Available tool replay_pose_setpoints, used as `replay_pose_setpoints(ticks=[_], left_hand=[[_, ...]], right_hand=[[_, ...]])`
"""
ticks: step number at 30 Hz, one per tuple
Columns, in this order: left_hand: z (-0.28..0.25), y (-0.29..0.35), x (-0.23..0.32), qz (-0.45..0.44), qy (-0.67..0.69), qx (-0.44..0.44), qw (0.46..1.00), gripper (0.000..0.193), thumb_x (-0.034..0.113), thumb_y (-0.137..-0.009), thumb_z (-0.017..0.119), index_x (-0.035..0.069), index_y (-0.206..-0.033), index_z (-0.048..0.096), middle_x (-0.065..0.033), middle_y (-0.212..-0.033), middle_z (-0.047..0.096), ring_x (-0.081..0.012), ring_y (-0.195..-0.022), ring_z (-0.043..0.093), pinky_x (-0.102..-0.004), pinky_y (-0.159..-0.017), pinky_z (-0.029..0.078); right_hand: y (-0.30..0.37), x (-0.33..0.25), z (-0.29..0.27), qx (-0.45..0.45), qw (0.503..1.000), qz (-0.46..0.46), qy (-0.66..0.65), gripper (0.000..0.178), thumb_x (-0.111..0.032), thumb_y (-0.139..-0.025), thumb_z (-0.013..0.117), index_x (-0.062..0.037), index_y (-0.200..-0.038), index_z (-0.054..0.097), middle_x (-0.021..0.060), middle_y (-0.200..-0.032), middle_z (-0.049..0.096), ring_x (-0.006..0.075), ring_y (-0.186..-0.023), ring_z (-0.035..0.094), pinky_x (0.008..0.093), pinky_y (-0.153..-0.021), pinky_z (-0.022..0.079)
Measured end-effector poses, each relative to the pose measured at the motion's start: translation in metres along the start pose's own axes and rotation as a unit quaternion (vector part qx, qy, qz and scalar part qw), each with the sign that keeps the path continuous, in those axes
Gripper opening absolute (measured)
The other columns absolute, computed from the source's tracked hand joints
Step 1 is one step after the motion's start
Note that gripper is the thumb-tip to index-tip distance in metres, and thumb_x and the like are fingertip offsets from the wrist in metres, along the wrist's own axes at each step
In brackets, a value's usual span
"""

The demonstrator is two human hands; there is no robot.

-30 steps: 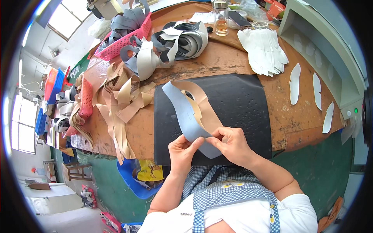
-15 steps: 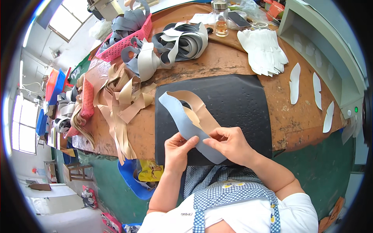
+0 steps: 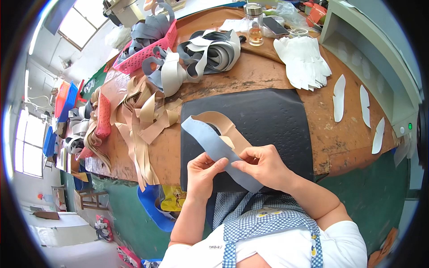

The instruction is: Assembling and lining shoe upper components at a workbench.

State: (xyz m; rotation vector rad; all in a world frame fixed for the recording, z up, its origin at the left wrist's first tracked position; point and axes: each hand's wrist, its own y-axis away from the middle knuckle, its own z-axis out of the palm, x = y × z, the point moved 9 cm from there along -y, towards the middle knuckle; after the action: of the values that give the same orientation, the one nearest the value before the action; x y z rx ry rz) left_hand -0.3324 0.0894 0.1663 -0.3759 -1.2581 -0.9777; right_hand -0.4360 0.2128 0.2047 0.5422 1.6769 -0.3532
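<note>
Over a black mat (image 3: 277, 116) I hold a curved band of leather-like material (image 3: 210, 139), light blue on the outer face and tan on the inner face. It bends round into a loop at its far end. My left hand (image 3: 202, 175) pinches its near edge between thumb and fingers. Close beside it, my right hand (image 3: 263, 166) pinches the same band, thumb on the blue face. The fingers behind the band are partly hidden.
Tan strips (image 3: 143, 129) lie left of the mat. Grey strip coils (image 3: 210, 53) and a pink basket (image 3: 143, 56) stand behind. White cut pieces (image 3: 301, 62) lie far right near a grey machine housing (image 3: 380, 58). A glass bottle (image 3: 254, 27) stands at the back.
The band's far end has dipped slightly toward me, and its loop looks flatter. Both hands keep their pinch on it. The whole view has shifted a little.
</note>
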Motion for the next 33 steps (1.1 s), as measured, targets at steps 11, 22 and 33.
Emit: replay_pose_setpoints(ticks=[11,22,33], left_hand=[[0.003,-0.007,0.023,0.006,-0.008,-0.027,1.000,0.012,0.005,-0.085,0.072,0.000,-0.095,0.071,-0.0057,-0.088,0.070,-0.0122,-0.078,0.067,-0.0291,-0.076,0.057],[0.010,-0.009,0.080,0.087,-0.006,-0.053,0.995,0.021,0.006,-0.085,0.072,0.000,-0.104,0.069,-0.0058,-0.093,0.070,-0.0109,-0.082,0.066,-0.0265,-0.075,0.056],[0.010,-0.006,0.092,0.135,-0.055,-0.019,0.989,0.025,-0.001,-0.082,0.073,-0.005,-0.106,0.067,-0.0060,-0.097,0.069,-0.0102,-0.088,0.065,-0.0236,-0.080,0.052]], right_hand=[[-0.010,-0.009,0.000,-0.018,0.997,0.002,-0.072,0.016,-0.008,-0.089,0.068,0.0036,-0.099,0.069,0.0048,-0.082,0.070,0.0073,-0.073,0.063,0.0220,-0.067,0.052],[-0.031,-0.070,-0.007,-0.038,0.993,-0.115,-0.010,0.020,-0.005,-0.086,0.068,0.0026,-0.104,0.067,0.0060,-0.087,0.070,0.0089,-0.079,0.064,0.0245,-0.072,0.052],[-0.035,-0.073,-0.008,-0.015,0.988,-0.146,-0.038,0.017,-0.005,-0.086,0.067,0.0041,-0.100,0.067,0.0083,-0.086,0.070,0.0104,-0.077,0.064,0.0255,-0.067,0.053]])
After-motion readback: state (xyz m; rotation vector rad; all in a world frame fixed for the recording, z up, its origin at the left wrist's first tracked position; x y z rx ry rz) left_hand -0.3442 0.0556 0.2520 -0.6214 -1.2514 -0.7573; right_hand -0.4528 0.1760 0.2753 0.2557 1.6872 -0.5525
